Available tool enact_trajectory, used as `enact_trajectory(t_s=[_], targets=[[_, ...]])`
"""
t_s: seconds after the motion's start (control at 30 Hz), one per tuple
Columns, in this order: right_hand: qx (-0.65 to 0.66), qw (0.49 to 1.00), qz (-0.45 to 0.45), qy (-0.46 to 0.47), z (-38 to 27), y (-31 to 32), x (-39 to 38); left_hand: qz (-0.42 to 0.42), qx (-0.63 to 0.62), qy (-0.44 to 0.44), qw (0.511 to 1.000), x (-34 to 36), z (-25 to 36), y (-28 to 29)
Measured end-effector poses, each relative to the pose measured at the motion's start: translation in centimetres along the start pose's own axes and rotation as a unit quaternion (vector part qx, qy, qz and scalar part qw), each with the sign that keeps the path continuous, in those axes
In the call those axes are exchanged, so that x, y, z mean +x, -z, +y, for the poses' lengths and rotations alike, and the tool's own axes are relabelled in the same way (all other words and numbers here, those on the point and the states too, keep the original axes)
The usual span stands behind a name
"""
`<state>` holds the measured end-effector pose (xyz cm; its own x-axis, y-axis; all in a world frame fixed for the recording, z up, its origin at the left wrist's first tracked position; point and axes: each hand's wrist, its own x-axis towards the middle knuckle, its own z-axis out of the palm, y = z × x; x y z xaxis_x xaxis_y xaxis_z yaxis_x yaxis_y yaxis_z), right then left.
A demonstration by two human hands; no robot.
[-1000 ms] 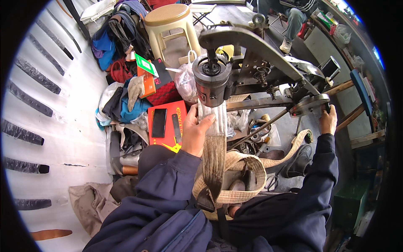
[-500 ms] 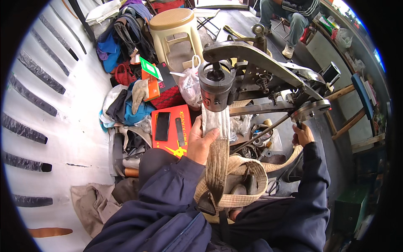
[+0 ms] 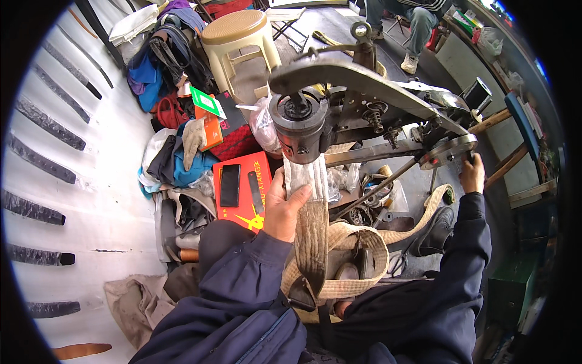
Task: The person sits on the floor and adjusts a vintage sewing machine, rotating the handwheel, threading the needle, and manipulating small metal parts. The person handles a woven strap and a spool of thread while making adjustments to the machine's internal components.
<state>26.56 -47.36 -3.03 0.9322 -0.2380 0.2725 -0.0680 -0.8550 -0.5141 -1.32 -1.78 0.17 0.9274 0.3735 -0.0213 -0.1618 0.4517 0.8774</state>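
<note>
A dark metal hand-cranked sewing machine (image 3: 370, 90) stands in front of me, its round cylindrical head (image 3: 298, 130) toward the left. A thick, pale, dirt-stained webbing strap (image 3: 311, 233) hangs from under that head toward my lap. My left hand (image 3: 285, 205) grips the strap just below the head, thumb lying across its face. At the machine's right end is a metal wheel (image 3: 447, 153). My right hand (image 3: 473, 175) is closed on the crank handle at the wheel's right edge; the fingers mostly cover the handle. Where the strap meets the needle is hidden.
A looped length of webbing (image 3: 376, 252) lies below the machine, by my legs. To the left a red box (image 3: 244, 206) carries a black phone (image 3: 230, 185). Behind are a beige stool (image 3: 236, 36), bags and clothes. A seated person's leg (image 3: 415, 42) shows at the back right.
My right hand has swung from below the wheel up and around to its right edge. My left hand keeps its grip on the strap. The whole view has shifted slightly.
</note>
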Motion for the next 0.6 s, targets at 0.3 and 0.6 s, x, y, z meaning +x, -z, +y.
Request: enact_trajectory(t_s=[0.3,0.6], targets=[[0.270,0.883,-0.384,-0.013,-10.8,0.6,-10.2,0.006,0.008,-0.013,1.000,0.0,-0.1,-0.1],[0.072,0.996,-0.010,0.042,-4.5,3.6,-1.0,0.006,0.011,-0.023,1.000,0.4,-0.3,0.0]])
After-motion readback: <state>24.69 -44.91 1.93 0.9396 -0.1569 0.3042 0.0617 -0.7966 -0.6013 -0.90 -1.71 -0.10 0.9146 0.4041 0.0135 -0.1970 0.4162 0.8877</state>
